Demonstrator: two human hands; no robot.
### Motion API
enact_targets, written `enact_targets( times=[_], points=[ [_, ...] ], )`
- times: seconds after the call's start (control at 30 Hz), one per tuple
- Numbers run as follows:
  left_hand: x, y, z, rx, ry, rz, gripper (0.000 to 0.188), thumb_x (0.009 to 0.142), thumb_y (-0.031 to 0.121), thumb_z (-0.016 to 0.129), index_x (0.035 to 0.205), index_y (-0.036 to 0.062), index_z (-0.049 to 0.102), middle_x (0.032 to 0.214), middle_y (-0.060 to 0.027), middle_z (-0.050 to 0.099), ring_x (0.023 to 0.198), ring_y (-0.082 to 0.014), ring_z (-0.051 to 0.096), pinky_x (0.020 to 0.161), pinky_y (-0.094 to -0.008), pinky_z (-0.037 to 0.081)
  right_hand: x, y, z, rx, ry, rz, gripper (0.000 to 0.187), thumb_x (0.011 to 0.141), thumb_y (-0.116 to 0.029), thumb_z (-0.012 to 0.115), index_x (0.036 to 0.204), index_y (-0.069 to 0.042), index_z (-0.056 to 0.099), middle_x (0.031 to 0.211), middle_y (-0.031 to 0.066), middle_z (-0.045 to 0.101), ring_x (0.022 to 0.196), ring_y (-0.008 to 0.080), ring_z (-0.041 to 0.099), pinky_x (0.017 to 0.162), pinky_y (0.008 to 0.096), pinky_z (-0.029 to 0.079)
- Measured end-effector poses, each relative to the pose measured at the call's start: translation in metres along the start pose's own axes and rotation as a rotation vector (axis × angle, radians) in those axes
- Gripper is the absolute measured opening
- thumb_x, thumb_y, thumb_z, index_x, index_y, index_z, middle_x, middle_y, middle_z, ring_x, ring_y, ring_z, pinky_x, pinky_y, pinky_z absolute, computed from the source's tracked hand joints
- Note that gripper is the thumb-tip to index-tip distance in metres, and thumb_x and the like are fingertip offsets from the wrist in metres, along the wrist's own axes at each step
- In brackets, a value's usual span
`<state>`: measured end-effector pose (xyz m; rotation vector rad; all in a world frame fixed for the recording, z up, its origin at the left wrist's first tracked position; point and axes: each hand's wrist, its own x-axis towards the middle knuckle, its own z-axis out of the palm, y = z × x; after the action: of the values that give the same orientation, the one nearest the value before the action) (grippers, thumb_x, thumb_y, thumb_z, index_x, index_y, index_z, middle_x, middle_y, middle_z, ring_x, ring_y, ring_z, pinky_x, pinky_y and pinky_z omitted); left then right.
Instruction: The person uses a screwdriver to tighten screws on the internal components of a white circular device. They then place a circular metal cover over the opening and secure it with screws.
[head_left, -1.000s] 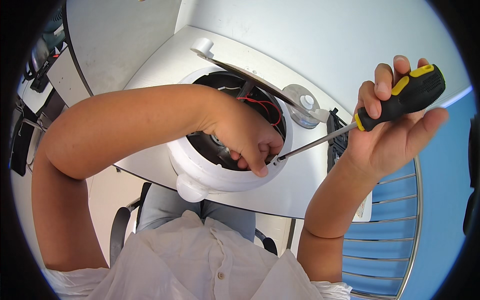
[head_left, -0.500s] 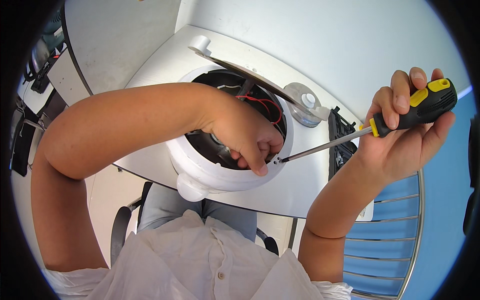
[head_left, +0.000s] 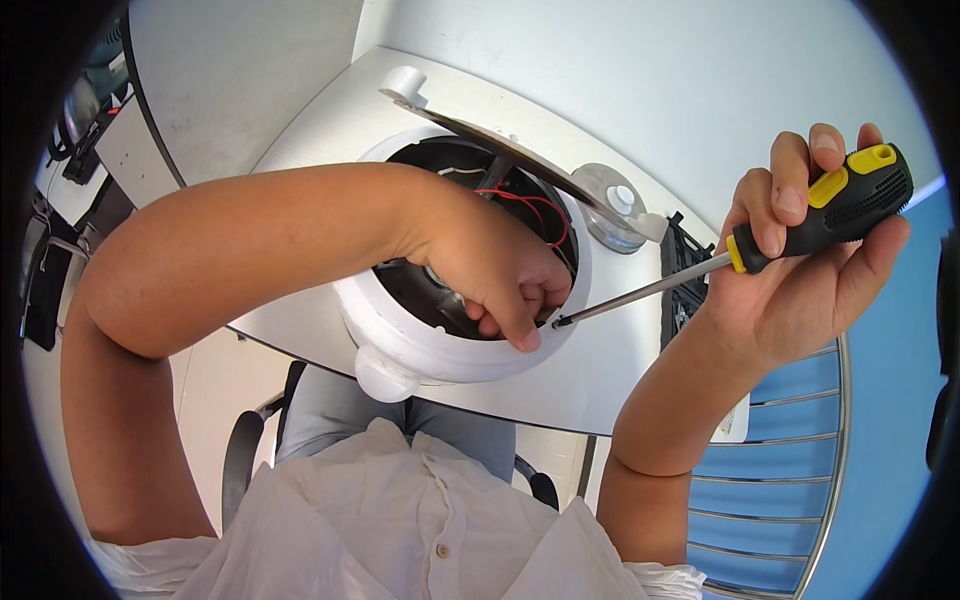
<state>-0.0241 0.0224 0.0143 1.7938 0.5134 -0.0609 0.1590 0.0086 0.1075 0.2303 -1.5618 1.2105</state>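
A round white appliance housing (head_left: 440, 362), open at the top with a dark inside, sits on the table. My left hand (head_left: 505, 278) reaches over it from the left, fingers curled inside the wall and thumb on the rim. Whatever the fingers grip is hidden. Up at the right, my right hand (head_left: 800, 225) is closed around the black and yellow handle of a long screwdriver (head_left: 660, 293). The screwdriver slants down to the left, its tip at the housing's right rim, close to my left thumb. Red wires (head_left: 520, 198) loop inside the housing.
Over the housing's far side leans a flat metal strip (head_left: 500, 145) with white ends. Behind it stands a clear round container (head_left: 607, 205) with a white knob. A black tool case (head_left: 680, 265) lies at the white table's right side. A metal-railed chair (head_left: 790, 440) stands lower right.
My right hand and the screwdriver handle have shifted slightly left and up. The screwdriver tip has moved a little left along the rim. My left hand has barely moved.
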Motion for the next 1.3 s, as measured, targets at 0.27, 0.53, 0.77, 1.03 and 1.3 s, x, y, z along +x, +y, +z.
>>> enact_targets(
  times=[0.27, 0.53, 0.77, 1.03, 1.3],
  points=[
    [-0.001, 0.0, 0.0, 0.011, -0.002, 0.008, 0.044, 0.081, 0.024, 0.068, 0.111, -0.002, 0.051, 0.077, -0.0018, 0.058, 0.072, -0.0098, 0.053, 0.06, -0.0249, 0.039, 0.004, 0.006, 0.001, 0.006, -0.178, 0.032, 0.053, 0.094, -0.036, 0.045, 0.13, 0.002, 0.036, 0.1, 0.0182, 0.05, 0.067, 0.0181, 0.045, 0.046, 0.0231, 0.04],
    [0.0, -0.002, 0.001, 0.01, -0.006, 0.015, 0.042, 0.081, 0.024, 0.068, 0.11, -0.002, 0.051, 0.078, -0.0022, 0.058, 0.073, -0.0104, 0.053, 0.062, -0.0253, 0.04, 0.009, -0.01, -0.002, -0.064, -0.237, 0.088, 0.047, 0.089, -0.026, 0.052, 0.129, -0.003, 0.04, 0.107, 0.0156, 0.045, 0.088, 0.0213, 0.045, 0.066, 0.0292, 0.043],
    [0.0, 0.0, 0.002, 0.027, 0.001, 0.006, 0.042, 0.081, 0.024, 0.068, 0.11, -0.0019, 0.051, 0.078, -0.0026, 0.057, 0.073, -0.0107, 0.053, 0.062, -0.025, 0.041, 0.013, -0.028, 0.002, -0.198, -0.164, 0.184, 0.043, 0.088, -0.021, 0.056, 0.125, -0.002, 0.044, 0.103, 0.0144, 0.047, 0.075, 0.0174, 0.047, 0.062, 0.0257, 0.042],
    [-0.001, -0.003, 0.002, 0.006, -0.011, 0.013, 0.043, 0.081, 0.024, 0.067, 0.111, -0.0018, 0.051, 0.077, -0.0019, 0.057, 0.072, -0.011, 0.053, 0.064, -0.0254, 0.041, 0.012, -0.023, 0.013, -0.225, -0.118, 0.091, 0.045, 0.091, -0.02, 0.045, 0.129, 0.003, 0.038, 0.112, 0.0189, 0.042, 0.09, 0.0272, 0.048, 0.07, 0.031, 0.047],
    [0.0, 0.0, 0.001, 0.035, -0.009, 0.011, 0.044, 0.081, 0.024, 0.067, 0.112, -0.0016, 0.051, 0.077, -0.0015, 0.058, 0.073, -0.0113, 0.053, 0.065, -0.0259, 0.041, 0.015, -0.018, 0.015, -0.409, 0.056, -0.138, 0.04, 0.089, -0.021, 0.05, 0.119, 0.004, 0.044, 0.122, 0.0252, 0.043, 0.081, 0.0274, 0.055, 0.075, 0.0332, 0.052]
  ],
)
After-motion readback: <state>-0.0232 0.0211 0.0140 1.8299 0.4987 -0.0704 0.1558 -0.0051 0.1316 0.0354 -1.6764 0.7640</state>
